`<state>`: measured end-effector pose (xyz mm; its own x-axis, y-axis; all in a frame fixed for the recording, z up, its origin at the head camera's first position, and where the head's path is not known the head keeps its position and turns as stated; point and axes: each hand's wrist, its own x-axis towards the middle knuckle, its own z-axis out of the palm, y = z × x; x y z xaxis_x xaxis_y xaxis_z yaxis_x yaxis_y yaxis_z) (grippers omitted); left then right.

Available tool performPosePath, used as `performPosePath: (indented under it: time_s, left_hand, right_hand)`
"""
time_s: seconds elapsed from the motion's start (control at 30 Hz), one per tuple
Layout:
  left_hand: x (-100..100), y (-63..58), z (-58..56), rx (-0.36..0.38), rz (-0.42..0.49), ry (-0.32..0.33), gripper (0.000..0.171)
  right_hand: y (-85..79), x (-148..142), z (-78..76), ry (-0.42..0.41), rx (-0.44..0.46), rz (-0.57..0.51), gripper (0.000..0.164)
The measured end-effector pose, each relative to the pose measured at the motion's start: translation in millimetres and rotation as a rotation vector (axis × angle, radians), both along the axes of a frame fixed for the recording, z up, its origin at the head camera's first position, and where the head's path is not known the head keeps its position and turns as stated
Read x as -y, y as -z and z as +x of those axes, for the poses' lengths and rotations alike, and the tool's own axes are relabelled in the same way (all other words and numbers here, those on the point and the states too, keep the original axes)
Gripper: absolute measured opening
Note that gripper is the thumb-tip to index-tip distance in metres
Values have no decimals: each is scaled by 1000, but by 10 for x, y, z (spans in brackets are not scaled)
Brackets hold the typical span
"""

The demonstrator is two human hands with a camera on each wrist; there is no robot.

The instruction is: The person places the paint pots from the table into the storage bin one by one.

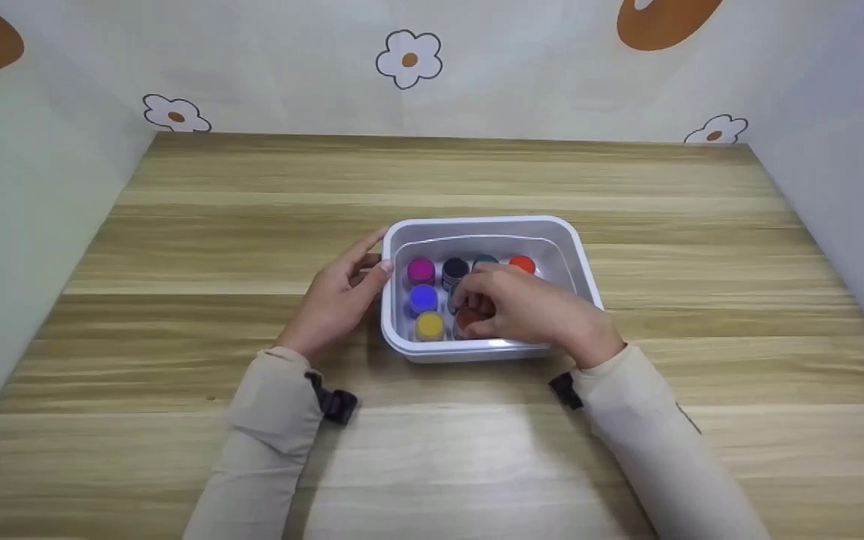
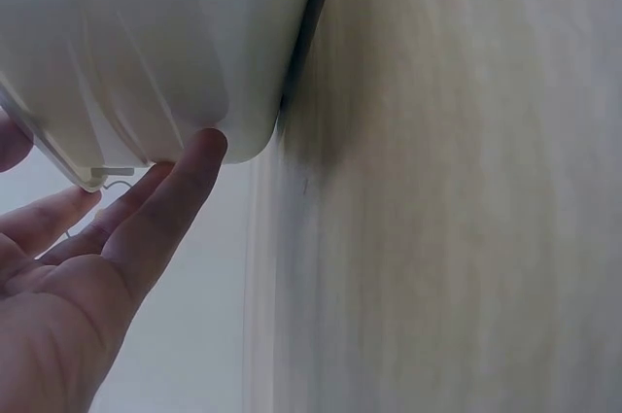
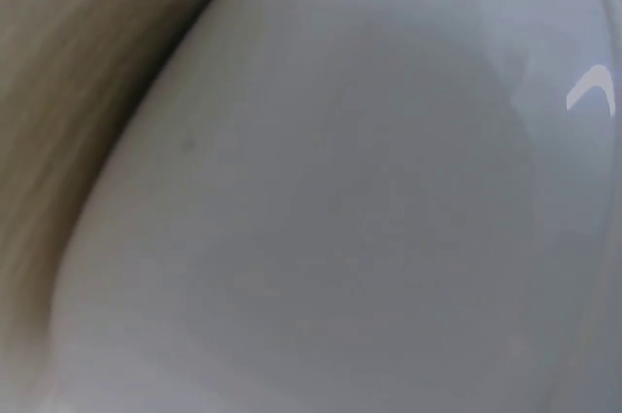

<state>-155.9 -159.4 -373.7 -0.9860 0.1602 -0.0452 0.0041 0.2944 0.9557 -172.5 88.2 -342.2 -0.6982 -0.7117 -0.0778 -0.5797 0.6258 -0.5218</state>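
A white plastic tub point(image 1: 490, 347) holds several small round paint pots. My left hand point(image 1: 338, 296) rests against its left side, thumb at the rim. In the left wrist view, fairly straight fingers point(image 2: 160, 223) touch the outer wall. My right hand point(image 1: 526, 304) reaches into the tub, with curled fingers and thumb around a reddish-brown paint pot point(image 1: 468, 321) that they partly cover. To its left stand magenta point(image 1: 421, 271), blue point(image 1: 423, 299) and yellow point(image 1: 430, 326) pots. A black pot point(image 1: 455, 270) and an orange-red pot point(image 1: 522, 263) are behind. The right wrist view shows only the tub's wall point(image 3: 340, 189).
The tub stands on a wood-grain table point(image 1: 252, 225). A pale backdrop with printed flowers point(image 1: 409, 59) rises behind the far edge, and pale walls flank both sides. A dark green pot point(image 1: 486, 260) is mostly behind the right hand.
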Motion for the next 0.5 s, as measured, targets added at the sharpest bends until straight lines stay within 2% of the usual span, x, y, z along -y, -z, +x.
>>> performPosePath:
  time_s: [0.13, 0.3, 0.4, 0.5]
  left_hand:
    - [7, 4, 13, 11, -6, -3, 57]
    - [14, 24, 20, 19, 12, -8, 57]
    - [19, 30, 20, 28, 21, -16, 56]
    - [23, 32, 13, 43, 24, -24, 56]
  right_hand:
    - [2, -14, -3, 8, 9, -28, 19]
    - [-58, -97, -18, 33, -54, -89, 19]
    - [-139, -204, -44, 81, -103, -157, 19]
    - [-213, -368, -80, 180, -185, -245, 17]
